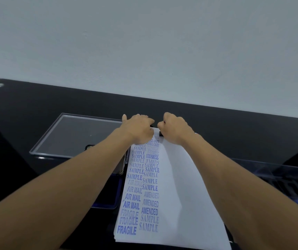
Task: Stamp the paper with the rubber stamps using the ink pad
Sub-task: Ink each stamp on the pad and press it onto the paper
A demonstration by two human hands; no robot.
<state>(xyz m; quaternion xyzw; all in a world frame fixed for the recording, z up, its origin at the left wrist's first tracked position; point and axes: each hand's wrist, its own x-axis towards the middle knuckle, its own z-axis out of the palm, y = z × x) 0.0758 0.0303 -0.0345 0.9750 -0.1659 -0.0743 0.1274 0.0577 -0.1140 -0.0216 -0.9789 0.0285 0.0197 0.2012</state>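
A stack of white paper (179,186) lies lengthwise in front of me, with two columns of blue stamped words down its left part. At its far end my right hand (176,129) is curled into a fist around a small black rubber stamp (160,134), which is pressed down at the top of the second column. My left hand (138,129) rests on the paper's far left corner with bent fingers. Its fingertips are hidden, right beside the stamp. The blue ink pad (108,199) sits left of the paper, mostly under my left forearm.
A clear acrylic tray (68,136) lies at the left on the black table (234,127). The ink pad's metal lid (120,166) stands open beside the paper. Another clear tray (280,175) with dark things in it sits at the right. A grey wall rises behind the table.
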